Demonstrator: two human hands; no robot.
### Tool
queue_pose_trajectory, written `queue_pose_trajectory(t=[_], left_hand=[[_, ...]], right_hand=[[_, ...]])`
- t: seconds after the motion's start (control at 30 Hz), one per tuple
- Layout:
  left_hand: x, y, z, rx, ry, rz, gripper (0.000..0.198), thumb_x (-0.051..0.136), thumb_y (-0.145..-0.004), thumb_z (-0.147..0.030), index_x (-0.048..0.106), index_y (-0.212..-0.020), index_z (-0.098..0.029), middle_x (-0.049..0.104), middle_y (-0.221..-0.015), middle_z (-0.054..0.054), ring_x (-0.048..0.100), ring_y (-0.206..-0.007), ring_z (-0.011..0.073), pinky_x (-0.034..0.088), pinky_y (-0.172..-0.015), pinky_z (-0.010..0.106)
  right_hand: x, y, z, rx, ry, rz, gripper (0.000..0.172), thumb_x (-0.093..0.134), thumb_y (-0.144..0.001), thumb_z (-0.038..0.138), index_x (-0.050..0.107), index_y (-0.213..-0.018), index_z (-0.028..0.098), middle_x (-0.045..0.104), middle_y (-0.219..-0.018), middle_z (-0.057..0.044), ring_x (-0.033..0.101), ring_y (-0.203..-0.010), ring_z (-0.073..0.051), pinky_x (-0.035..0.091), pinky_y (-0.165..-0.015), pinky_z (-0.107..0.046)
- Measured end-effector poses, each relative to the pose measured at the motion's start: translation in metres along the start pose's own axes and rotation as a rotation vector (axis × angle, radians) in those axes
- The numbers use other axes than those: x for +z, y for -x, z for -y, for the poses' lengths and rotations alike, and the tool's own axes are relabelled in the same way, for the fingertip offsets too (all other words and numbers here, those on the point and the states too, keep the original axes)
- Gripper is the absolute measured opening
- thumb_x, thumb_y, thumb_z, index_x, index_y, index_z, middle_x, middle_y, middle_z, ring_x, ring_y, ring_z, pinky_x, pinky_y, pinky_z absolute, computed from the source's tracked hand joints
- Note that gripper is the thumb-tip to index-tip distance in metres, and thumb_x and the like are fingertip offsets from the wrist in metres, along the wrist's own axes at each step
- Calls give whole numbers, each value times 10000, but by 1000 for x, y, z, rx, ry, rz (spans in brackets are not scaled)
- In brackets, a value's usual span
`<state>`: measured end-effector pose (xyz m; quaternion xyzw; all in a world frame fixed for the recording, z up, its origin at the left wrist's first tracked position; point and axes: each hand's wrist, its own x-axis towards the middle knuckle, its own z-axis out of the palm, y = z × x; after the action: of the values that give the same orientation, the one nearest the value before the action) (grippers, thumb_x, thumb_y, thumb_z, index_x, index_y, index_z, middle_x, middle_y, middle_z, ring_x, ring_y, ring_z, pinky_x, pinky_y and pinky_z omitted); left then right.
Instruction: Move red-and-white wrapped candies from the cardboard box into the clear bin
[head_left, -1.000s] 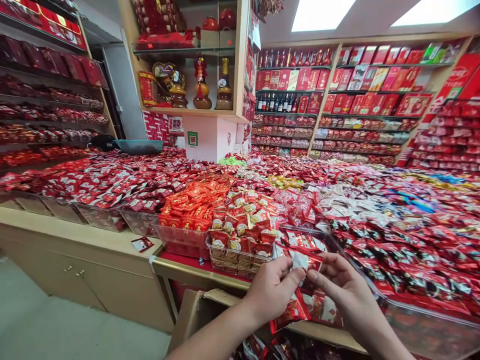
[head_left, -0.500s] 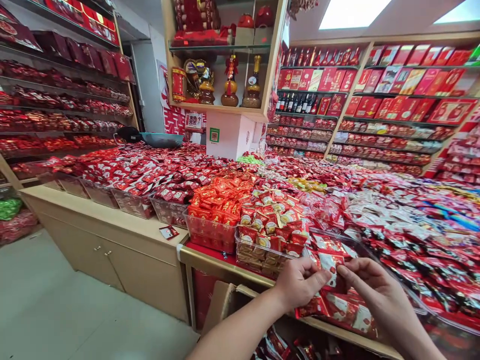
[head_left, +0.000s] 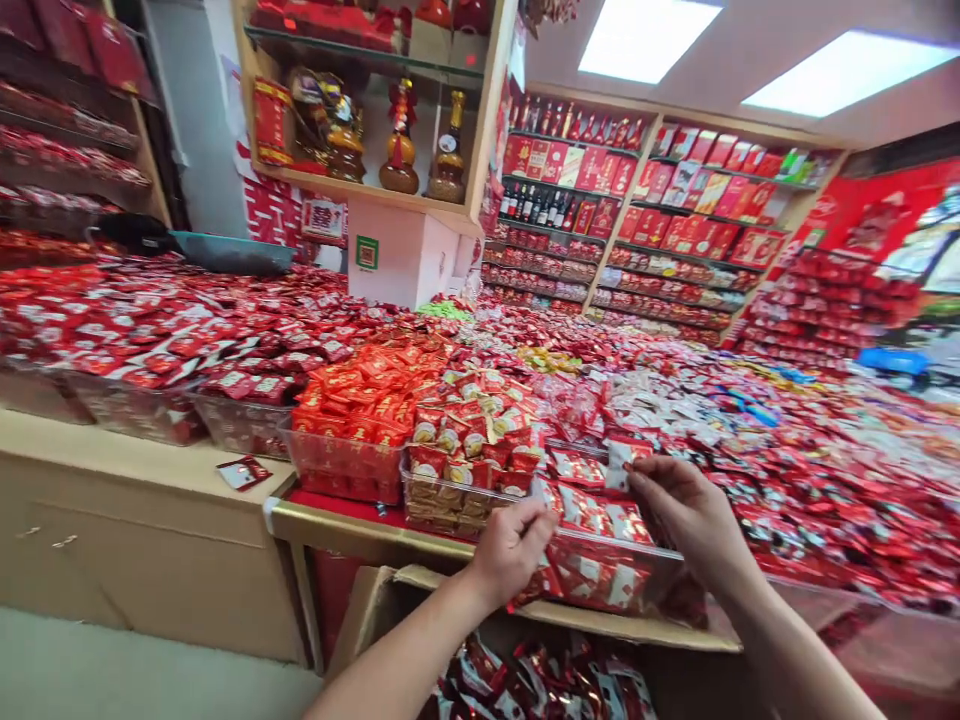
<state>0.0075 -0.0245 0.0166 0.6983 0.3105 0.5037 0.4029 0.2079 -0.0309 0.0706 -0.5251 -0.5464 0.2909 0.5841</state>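
My right hand [head_left: 686, 515] pinches a small red-and-white candy packet [head_left: 619, 466] between thumb and fingers, over a clear plastic bin [head_left: 600, 540] of similar packets. My left hand [head_left: 511, 550] is closed at the bin's left end, fingers curled and thumb pressed against them. Whatever it grips, if anything, is hidden. Rows of red-and-white packets [head_left: 585, 510] lie in the bin between the two hands. Under my forearms, an open cardboard box [head_left: 409, 590] holds more shiny red-and-white packets [head_left: 540, 680].
Left of my hands stand a bin of red-and-gold packets [head_left: 472, 470] and one of orange-red packets [head_left: 352, 440]. A loose packet [head_left: 244, 472] lies on the wooden counter [head_left: 150, 465]. A display cabinet [head_left: 367, 190] rises behind the candy. Stocked shelves [head_left: 622, 220] line the back wall.
My hands have moved apart; earlier both were at one packet. The right hand now holds a packet farther up, the left sits lower left. The view has turned right.
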Motion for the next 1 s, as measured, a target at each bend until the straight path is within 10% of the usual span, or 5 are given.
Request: queue_pose_trajectory(t=[0.17,0.4,1.0], left_hand=[[-2,-5,4,-24,-16,5,317,383,-856,-352,501,-627,-166,376,-536,-51,372,-530,100,312,-529,212],[-2,-6,2,-23,-110,-5,291,416,-845,-327,523,-632,-161,378,-532,-50,368,-519,99,312,-518,209],[-2,-8,5,-7,-193,-27,290,421,-844,-315,553,-631,-167,508,-498,-27,487,-483,112,357,-504,211]], right_hand=[[-15,-50,-20,4,187,6,226,645,-626,298,573,-775,144,586,-672,-3,521,-589,-106,425,-569,-233],[27,-100,-39,141,331,180,68,559,-652,167,576,-696,117,593,-631,-25,533,-551,-104,431,-538,-226],[39,-92,-42,-61,866,168,130,498,-737,212,575,-808,134,539,-942,-142,542,-806,-220,381,-711,-312]])
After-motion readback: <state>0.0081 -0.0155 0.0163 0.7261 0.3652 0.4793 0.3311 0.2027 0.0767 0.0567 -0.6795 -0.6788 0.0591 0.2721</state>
